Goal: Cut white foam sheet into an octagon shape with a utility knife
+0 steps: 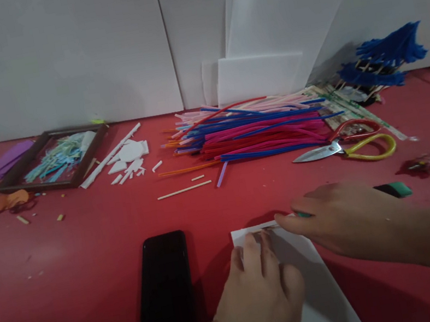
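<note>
A white board [322,297] lies in front of me at the lower middle. My left hand [263,291] presses its bent fingertips down near the board's far edge, on a thin light stick [256,232] that is mostly hidden. Reaching in from the right, my right hand [333,220] is closed around a green-and-black-handled utility knife [397,189]. The knife's dark, narrow front end points left toward the left fingertips, low over the board; whether it touches the stick I cannot tell.
Left of the board lies a black phone [164,278]. Behind are scissors [341,148], pipe cleaners [251,129], loose sticks [184,189], white scraps [129,156] and a brown frame [72,180] with paper shreds. White sheets [262,75] lean on the wall near a blue craft piece [388,55].
</note>
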Tool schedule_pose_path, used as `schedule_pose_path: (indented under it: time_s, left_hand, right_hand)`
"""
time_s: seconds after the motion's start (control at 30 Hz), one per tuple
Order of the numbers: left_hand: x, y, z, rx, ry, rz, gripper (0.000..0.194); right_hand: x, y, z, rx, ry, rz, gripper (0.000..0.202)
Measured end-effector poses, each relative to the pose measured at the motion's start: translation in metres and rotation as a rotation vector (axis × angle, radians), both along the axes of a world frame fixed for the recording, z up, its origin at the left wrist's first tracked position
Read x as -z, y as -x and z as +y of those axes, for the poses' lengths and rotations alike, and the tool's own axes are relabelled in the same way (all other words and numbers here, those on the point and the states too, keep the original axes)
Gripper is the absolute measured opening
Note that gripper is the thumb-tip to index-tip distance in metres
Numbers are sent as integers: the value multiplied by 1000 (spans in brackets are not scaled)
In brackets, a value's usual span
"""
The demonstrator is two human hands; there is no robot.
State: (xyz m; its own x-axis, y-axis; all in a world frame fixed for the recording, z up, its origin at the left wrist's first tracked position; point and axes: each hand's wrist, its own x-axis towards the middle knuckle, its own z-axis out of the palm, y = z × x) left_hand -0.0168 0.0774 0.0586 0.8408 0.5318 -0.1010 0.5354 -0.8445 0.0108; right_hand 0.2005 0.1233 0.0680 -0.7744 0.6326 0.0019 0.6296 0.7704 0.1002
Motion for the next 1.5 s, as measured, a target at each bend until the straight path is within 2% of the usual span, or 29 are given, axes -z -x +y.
schedule_pose_path:
  time_s: [0.67,1.07,1.37,1.5]
  left_hand:
    - [0,-1,1,-18,4,-18,60]
    - [0,-2,-1,-19,-1,-21,62]
    - [-2,-3,-1,-31,30,11,62]
    - [-2,-4,0,-44,23,9,64]
  right_hand:
    - [-3,-7,-2,-24,-21,4,33]
    - [-9,-10,-4,-1,42,-76,39]
    - [-4,-14,-3,-52,0,-23,32]
    - [2,-16,-4,27,75,-4,34]
